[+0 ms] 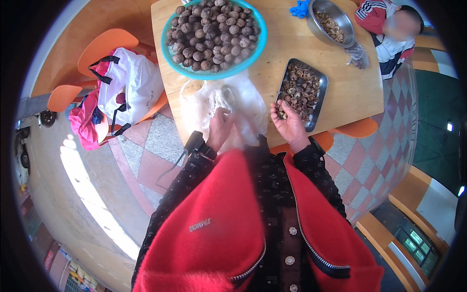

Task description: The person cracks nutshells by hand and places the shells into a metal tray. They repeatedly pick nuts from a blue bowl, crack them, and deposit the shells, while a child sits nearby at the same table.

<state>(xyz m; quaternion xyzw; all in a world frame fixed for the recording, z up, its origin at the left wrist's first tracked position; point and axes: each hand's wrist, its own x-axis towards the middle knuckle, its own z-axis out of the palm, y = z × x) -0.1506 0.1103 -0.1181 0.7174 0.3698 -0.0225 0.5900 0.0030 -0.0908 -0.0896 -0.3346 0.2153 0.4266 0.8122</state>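
Note:
My left hand (220, 127) is over a translucent plastic bag (251, 95) at the table's near edge, fingers bent; a blur across the view hides whether it grips anything. Just beyond it, a blurred, rounded clear or grey object (229, 95) lies on the bag. My right hand (290, 123) is turned palm up at the near left corner of a metal tray (321, 106), its fingers curled around cracked walnut pieces (281, 114). Broken walnut shells (301, 84) fill much of the tray. Beyond the bag stands a turquoise basin (263, 40) heaped with whole walnuts (215, 34).
A steel bowl (348, 41) of walnut pieces stands at the far right, with a blue crumpled item (300, 8) and a clear plastic bag (357, 56) beside it. Another person (388, 47) is at the right edge. Orange chairs (105, 42) flank the wooden table (350, 85); one holds bags (127, 84).

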